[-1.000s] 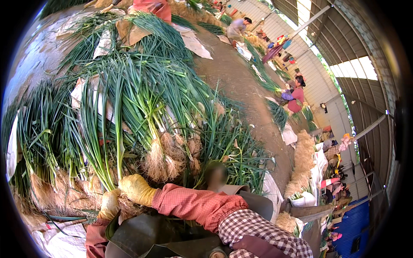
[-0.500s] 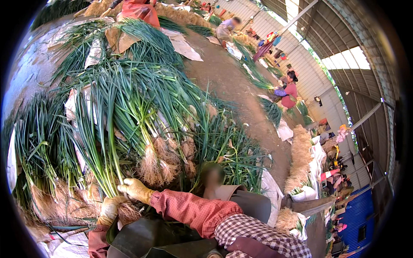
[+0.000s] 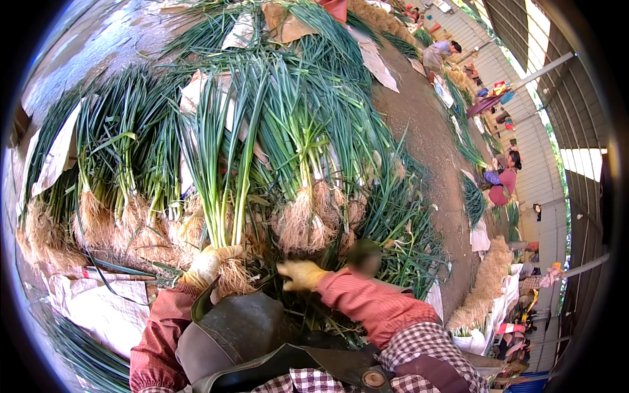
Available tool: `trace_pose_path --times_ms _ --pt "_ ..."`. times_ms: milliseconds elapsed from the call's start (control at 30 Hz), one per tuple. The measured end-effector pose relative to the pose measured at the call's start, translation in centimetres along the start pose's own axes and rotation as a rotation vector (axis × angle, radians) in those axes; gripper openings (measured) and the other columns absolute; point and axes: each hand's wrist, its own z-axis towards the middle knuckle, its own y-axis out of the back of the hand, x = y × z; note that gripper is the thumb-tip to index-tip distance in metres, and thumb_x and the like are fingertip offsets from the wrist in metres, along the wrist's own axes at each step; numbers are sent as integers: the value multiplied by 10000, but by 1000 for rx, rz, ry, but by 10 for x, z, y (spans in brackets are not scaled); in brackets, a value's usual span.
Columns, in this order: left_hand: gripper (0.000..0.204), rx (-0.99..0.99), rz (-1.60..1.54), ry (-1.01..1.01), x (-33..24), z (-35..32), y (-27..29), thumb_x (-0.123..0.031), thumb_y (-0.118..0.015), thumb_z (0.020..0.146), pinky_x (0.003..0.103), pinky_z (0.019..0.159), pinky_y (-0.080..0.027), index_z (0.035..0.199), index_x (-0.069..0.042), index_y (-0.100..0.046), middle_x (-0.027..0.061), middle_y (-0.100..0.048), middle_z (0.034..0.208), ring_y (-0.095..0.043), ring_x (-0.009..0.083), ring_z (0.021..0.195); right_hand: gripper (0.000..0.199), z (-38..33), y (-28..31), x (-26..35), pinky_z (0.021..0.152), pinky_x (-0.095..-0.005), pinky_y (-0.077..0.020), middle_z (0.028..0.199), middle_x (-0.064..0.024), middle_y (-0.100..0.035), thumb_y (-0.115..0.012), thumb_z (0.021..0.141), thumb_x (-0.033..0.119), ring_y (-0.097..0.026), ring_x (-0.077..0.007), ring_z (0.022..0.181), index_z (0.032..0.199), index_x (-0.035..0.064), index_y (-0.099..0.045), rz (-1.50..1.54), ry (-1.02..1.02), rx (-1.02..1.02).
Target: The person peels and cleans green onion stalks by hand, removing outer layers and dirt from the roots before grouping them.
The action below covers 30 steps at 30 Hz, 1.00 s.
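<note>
My left hand [image 3: 205,265], in a cream work glove, is closed around the lower stems of a bunch of spring onions [image 3: 221,190]. Its long green leaves stand up and away from me, and the pale, stringy roots hang below the fist. To the right, my yellow-gloved right hand [image 3: 303,275] is apart from that bunch, its fingers spread and holding nothing. Just beyond it lie more spring onions with a thick tangle of roots [image 3: 304,219], piled with the leaves pointing away.
On the left, several rooted bunches [image 3: 134,216] lean in a row beside a white sack [image 3: 105,311]. Loose greens [image 3: 409,229] cover the ground at right. A dark apron [image 3: 242,331] lies over my lap. Farther off, a person in pink [image 3: 504,183] sits by other heaps near a dirt path [image 3: 419,124].
My right hand has come off the bunch and moved right, its fingers now apart. My left hand keeps its hold on the stems. The whole view has swung, shifting the scene rightward.
</note>
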Motion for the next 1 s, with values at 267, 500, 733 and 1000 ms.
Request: trace_pose_path --times_ms 267,500,733,1000 --pt "202 117 -89 -14 -8 -6 -24 6 -581 789 290 684 -501 990 18 -593 101 -624 894 -600 186 761 424 21 138 -87 644 -376 -483 905 -149 -608 -583 762 454 -613 -217 758 958 78 -584 -124 -622 -855" --pt "207 3 -212 -39 2 6 -7 -51 -588 814 292 683 -492 1003 31 -591 100 -632 852 -600 178 715 323 69 94 7 693 -306 -470 837 -82 -637 -614 805 307 -583 -155 746 979 35 -616 1076 -278 -543" --pt "250 -99 218 -48 -5 -8 -23 -67 -692 717 298 609 -481 943 16 -628 92 -642 824 -602 165 664 313 66 89 40 470 -270 -430 664 -28 -596 -633 821 315 -539 -103 514 849 5 -612 1142 -290 -631" --pt "154 -125 -48 -34 2 1 -28 16 -635 744 313 615 -526 884 75 -610 136 -629 842 -626 196 690 147 22 65 72 527 -215 -491 783 -58 -640 -615 839 146 -594 -108 574 904 14 -626 1768 -148 -671"
